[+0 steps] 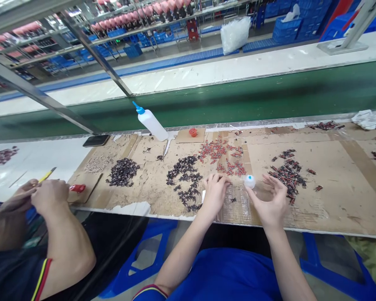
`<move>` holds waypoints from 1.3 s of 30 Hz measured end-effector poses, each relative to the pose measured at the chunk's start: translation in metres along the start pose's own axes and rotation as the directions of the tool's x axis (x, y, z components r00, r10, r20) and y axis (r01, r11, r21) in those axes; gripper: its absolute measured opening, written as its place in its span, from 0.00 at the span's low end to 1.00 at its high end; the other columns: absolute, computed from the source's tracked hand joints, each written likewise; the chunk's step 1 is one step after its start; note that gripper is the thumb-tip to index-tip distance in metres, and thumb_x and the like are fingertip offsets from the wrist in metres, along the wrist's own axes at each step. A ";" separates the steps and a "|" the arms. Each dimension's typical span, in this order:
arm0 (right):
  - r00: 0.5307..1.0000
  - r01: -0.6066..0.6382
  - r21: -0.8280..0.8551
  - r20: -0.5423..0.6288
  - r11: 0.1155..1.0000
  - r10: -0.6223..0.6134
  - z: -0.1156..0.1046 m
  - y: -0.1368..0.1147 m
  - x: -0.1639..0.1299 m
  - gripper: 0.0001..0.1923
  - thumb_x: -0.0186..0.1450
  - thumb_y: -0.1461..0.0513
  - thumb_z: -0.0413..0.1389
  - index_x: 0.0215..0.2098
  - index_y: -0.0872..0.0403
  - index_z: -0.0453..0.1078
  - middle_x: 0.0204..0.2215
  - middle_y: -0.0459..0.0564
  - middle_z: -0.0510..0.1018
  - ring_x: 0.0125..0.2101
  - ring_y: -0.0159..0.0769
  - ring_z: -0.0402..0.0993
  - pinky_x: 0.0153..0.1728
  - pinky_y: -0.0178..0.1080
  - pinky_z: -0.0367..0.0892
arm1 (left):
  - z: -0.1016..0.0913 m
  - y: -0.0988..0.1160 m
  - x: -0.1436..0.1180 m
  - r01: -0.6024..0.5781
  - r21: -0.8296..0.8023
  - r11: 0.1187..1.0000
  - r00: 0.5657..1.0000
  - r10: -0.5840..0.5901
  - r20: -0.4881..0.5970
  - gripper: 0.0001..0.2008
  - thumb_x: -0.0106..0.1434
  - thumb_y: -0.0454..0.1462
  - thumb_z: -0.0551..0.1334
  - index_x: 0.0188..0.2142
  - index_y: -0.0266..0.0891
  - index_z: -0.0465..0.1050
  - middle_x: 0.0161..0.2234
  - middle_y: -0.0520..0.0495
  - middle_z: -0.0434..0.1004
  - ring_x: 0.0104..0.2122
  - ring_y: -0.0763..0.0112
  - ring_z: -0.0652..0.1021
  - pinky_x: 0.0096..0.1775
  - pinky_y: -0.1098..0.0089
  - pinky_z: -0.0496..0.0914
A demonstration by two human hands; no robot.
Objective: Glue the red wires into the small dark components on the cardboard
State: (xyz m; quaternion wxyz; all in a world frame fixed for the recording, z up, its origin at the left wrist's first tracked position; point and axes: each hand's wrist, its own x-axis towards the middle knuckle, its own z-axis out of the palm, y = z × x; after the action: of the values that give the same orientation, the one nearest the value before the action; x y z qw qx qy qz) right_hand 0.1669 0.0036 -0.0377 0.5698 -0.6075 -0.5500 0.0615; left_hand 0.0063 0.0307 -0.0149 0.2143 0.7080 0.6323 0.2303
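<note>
My left hand [215, 191] rests on the cardboard mat [332, 200] with its fingertips at the near edge of a scatter of small red parts [221, 152]; whether it pinches one is too small to tell. A pile of small black parts [184, 175] lies just left of it. My right hand [271, 200] hovers palm-in with fingers spread, right beside a small white bottle with a blue cap [249, 181], not gripping it. A heap of dark red-and-black parts [288, 173] lies just beyond the right hand.
A white squeeze bottle with a blue nozzle [152, 122] leans at the back of the mat, near an orange cap [193, 132]. More black parts [123, 171] lie to the left. A co-worker's hands [37, 196] hold a yellow tool. A green conveyor belt [238, 100] runs behind.
</note>
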 end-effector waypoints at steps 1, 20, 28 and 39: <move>0.995 0.089 -0.030 -0.045 0.996 -0.090 -0.003 -0.003 -0.001 0.29 0.53 0.57 0.68 0.49 0.53 0.63 0.41 0.56 0.78 0.36 0.41 0.77 0.33 0.41 0.73 | -0.001 0.001 -0.002 0.004 -0.008 1.000 1.000 -0.003 0.014 0.07 0.65 0.31 0.60 0.35 0.42 0.76 0.42 0.46 0.78 0.47 0.60 0.71 0.48 0.59 0.59; 0.939 -0.127 0.104 0.333 0.986 0.086 -0.013 -0.022 -0.029 0.09 0.66 0.57 0.56 0.33 0.52 0.77 0.30 0.50 0.82 0.30 0.37 0.80 0.34 0.38 0.77 | 0.002 -0.007 -0.051 -0.037 -0.106 0.994 0.998 0.041 0.041 0.08 0.61 0.35 0.66 0.41 0.44 0.76 0.45 0.46 0.78 0.48 0.59 0.73 0.50 0.56 0.62; 0.927 -0.170 0.048 0.348 0.984 0.143 -0.006 -0.024 -0.033 0.14 0.65 0.53 0.56 0.30 0.53 0.78 0.29 0.52 0.83 0.25 0.37 0.80 0.29 0.36 0.77 | 0.006 -0.002 -0.048 -0.017 -0.201 0.979 0.998 0.029 0.056 0.07 0.64 0.31 0.60 0.36 0.43 0.76 0.38 0.48 0.81 0.43 0.62 0.74 0.47 0.58 0.65; 0.949 -0.125 0.079 0.302 0.989 0.095 -0.008 -0.029 -0.031 0.11 0.65 0.57 0.57 0.29 0.53 0.76 0.27 0.50 0.82 0.25 0.36 0.79 0.26 0.35 0.76 | -0.002 -0.002 -0.048 -0.004 -0.569 0.822 0.996 0.055 0.072 0.08 0.64 0.36 0.61 0.38 0.41 0.80 0.37 0.44 0.82 0.41 0.64 0.76 0.46 0.63 0.71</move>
State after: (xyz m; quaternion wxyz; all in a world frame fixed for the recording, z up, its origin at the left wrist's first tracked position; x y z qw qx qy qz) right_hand 0.1431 -0.0317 -0.0300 0.5053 -0.5926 -0.5909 0.2106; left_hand -0.0009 -0.0167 -0.0174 0.4386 0.6308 0.5143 0.3811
